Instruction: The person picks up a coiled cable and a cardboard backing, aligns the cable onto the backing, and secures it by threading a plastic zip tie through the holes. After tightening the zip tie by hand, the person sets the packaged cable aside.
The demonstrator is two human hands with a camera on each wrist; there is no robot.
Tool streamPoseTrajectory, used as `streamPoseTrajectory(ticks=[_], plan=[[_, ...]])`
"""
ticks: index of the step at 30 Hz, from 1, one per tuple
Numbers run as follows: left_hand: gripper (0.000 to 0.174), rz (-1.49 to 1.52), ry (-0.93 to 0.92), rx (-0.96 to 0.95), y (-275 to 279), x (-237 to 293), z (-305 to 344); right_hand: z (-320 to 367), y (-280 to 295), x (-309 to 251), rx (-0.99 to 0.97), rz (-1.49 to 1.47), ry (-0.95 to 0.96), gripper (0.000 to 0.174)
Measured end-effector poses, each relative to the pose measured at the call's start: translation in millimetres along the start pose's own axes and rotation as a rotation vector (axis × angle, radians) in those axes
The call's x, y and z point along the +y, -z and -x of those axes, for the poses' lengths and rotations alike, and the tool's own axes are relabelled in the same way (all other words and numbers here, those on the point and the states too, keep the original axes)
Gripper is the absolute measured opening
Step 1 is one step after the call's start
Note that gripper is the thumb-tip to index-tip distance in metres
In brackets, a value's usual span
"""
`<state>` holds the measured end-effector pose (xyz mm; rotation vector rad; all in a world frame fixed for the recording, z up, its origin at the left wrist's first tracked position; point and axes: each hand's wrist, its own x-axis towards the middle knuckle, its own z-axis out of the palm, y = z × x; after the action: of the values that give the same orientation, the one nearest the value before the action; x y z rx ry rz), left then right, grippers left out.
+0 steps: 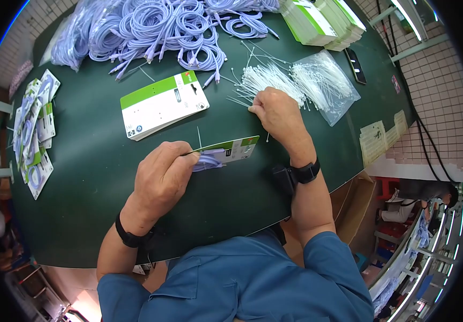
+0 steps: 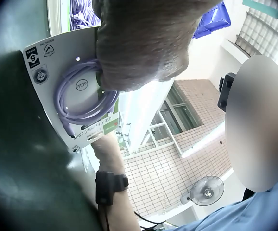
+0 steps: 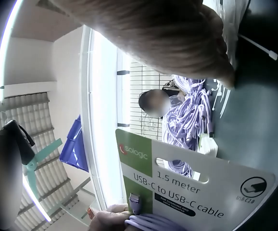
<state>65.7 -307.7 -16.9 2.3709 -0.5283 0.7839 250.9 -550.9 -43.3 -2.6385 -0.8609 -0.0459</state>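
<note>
My left hand grips a green and white retail card by its end, thumb on top. On the card's front lies a coiled purple USB-C cable, partly covered by the fingers in the head view. A thin white cable tie sticks up behind the card's upper edge. My right hand is at the near left edge of a heap of white cable ties. Its thumb and index finger pinch at the ends of loose ties there; the other fingers are curled.
A stack of blank cards lies ahead of the left hand. Coiled purple cables cover the back. Finished carded cables are piled at left. A bag of ties, phone and card stacks sit at right.
</note>
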Motion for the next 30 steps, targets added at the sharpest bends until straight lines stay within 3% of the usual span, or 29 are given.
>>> streamPoseTrajectory(ticks=[6,15,19,22,23,26,27,30], plan=[[0.023,0.016,0.001,-0.013,2,2,-1,0,2,-8,0.117,-0.051,0.041,0.014],[0.024,0.038,-0.033,-0.026,-2,6,-2,0,-7,-3,0.103,-0.060,0.071,0.014],[0.028,0.041,-0.039,-0.033,0,7,-3,-2,-7,-9,0.220,-0.118,0.075,0.013],[0.028,0.041,-0.053,-0.035,0,8,-4,-2,9,-21,0.250,-0.486,-0.039,0.010],[0.028,0.044,-0.059,-0.033,0,9,-4,-1,11,-22,0.240,-0.474,-0.042,0.010],[0.028,0.051,-0.076,-0.047,0,11,-4,0,14,-26,0.263,-0.929,-0.080,0.009],[0.027,0.047,-0.086,-0.059,0,12,-3,1,16,-28,0.248,-0.918,-0.083,0.009],[0.026,0.052,-0.104,-0.064,0,14,-4,4,21,-34,0.049,-1.263,-0.171,0.015]])
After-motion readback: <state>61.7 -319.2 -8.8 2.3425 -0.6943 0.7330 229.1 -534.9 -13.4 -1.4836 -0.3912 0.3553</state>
